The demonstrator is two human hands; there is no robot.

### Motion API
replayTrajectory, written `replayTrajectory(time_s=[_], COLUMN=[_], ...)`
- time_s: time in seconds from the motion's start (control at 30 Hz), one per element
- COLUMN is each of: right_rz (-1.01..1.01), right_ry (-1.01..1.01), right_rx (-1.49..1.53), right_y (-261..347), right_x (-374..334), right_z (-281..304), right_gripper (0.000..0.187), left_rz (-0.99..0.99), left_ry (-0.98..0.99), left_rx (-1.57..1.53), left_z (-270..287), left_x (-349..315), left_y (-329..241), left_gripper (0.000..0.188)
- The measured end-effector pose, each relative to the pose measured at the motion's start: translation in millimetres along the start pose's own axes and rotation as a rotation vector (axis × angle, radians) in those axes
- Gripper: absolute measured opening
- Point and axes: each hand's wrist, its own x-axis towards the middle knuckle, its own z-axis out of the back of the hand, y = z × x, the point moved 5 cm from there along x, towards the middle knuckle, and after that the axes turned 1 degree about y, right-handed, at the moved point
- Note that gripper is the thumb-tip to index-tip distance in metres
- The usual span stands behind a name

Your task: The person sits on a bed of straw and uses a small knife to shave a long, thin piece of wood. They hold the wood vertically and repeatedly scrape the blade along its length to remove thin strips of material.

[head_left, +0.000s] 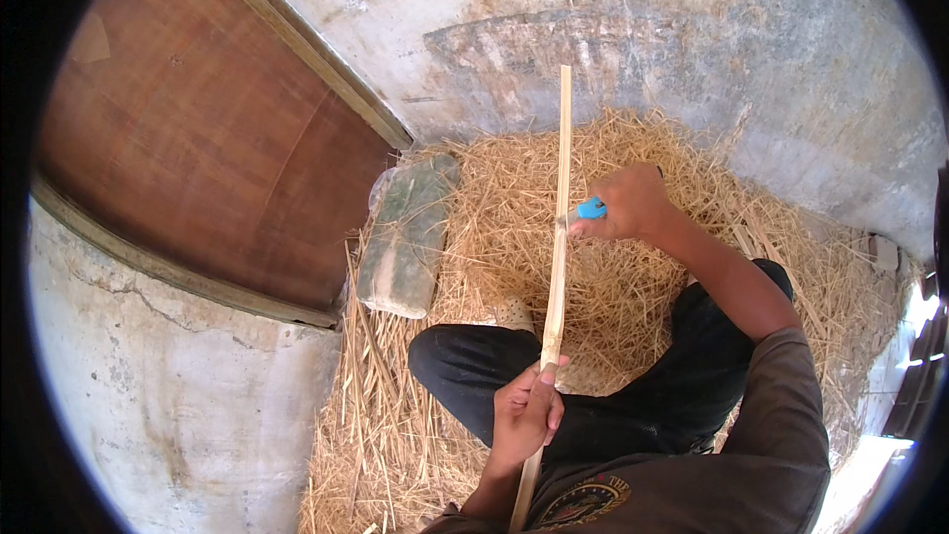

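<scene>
A long, pale bamboo strip point(559, 277) runs upward and away from my lap, with a slight bend at a node below its middle. My left hand point(526, 410) is wrapped round its lower part, near my waist, and the near end passes under my forearm. Farther up, my right hand point(630, 204) is closed on a knife with a blue handle point(591, 209). The short blade touches the strip's right side, and my right thumb lies close to the strip. Much of the handle is hidden inside my fist.
Bamboo shavings point(514, 178) cover the floor around my crossed legs point(702, 366). At the left lies a greyish rectangular block point(405, 232), beside a brown door panel point(217, 129) in a wooden frame. A stained wall point(672, 49) rises beyond the strip's far end.
</scene>
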Motion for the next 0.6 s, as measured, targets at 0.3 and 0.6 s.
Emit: replayTrajectory(time_s=[0.3, 0.6], right_rz=[-0.604, -0.923], right_ry=[0.207, 0.108], right_rx=[-0.034, 0.236], right_y=[-113, -167], right_x=[14, -16], right_z=[-5, 23], right_gripper=[0.077, 0.085], left_rz=[0.166, 0.137], left_ry=[0.062, 0.03], left_rx=[0.052, -0.026], left_z=[-11, -10], left_x=[-28, -28], left_y=[15, 7], left_gripper=[0.032, 0.033])
